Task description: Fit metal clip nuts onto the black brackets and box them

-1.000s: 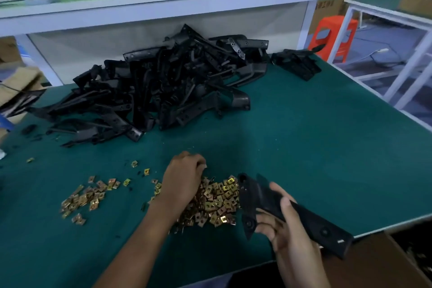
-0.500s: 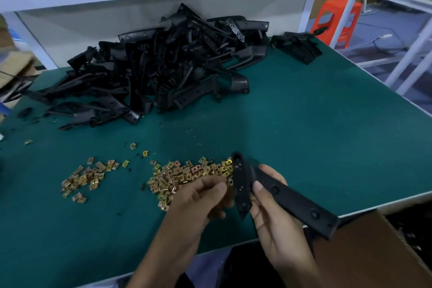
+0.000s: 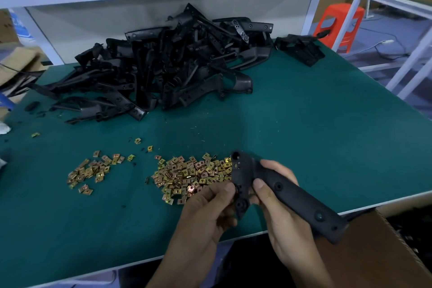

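Here right grip [image 3: 288, 217] clasps the bracket [image 3: 304, 203], left grip [image 3: 205, 215] pinches its end

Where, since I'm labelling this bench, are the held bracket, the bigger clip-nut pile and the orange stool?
held black bracket [image 3: 297, 201], head view, on its long arm between two holes.
bigger clip-nut pile [image 3: 189, 173], head view, middle of the heap.
orange plastic stool [image 3: 343, 10], head view, on its top.

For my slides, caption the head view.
Right hand grips a black bracket; left hand pinches at its end near clip nuts.

Head-worn, facing down over table [image 3: 304, 138], close
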